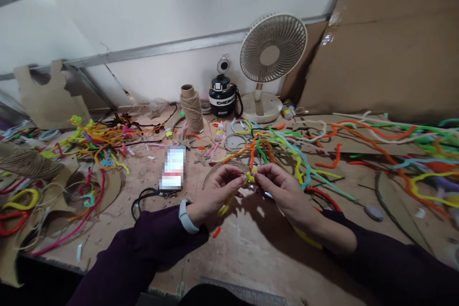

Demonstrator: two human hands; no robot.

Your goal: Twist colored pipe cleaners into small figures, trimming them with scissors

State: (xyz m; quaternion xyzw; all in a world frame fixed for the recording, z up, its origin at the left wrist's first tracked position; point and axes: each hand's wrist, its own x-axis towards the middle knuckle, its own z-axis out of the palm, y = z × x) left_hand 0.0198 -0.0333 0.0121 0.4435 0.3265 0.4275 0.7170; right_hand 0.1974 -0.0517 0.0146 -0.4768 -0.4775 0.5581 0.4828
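Note:
My left hand (pixel 223 186) and my right hand (pixel 278 186) meet over the middle of the table, fingertips pinched on a yellow pipe cleaner (pixel 250 177) that is bent into a small bunched shape. Something small and shiny shows just below it, too small to name. A yellow length hangs under my left palm, and another yellow strand passes beneath my right wrist. Behind my fingers lies a fan of loose pipe cleaners (pixel 263 146) in orange, green, yellow and blue. My fingers partly cover the held piece.
A phone (pixel 172 168) with a black strap lies left of my hands. Farther back stand a twine spool (pixel 191 107), a black bottle (pixel 221 96) and a fan (pixel 272 50). Scissors (pixel 16 222) rest at the far left, near tangled coloured pipe cleaners (pixel 96 136). Cardboard (pixel 390 43) leans at right.

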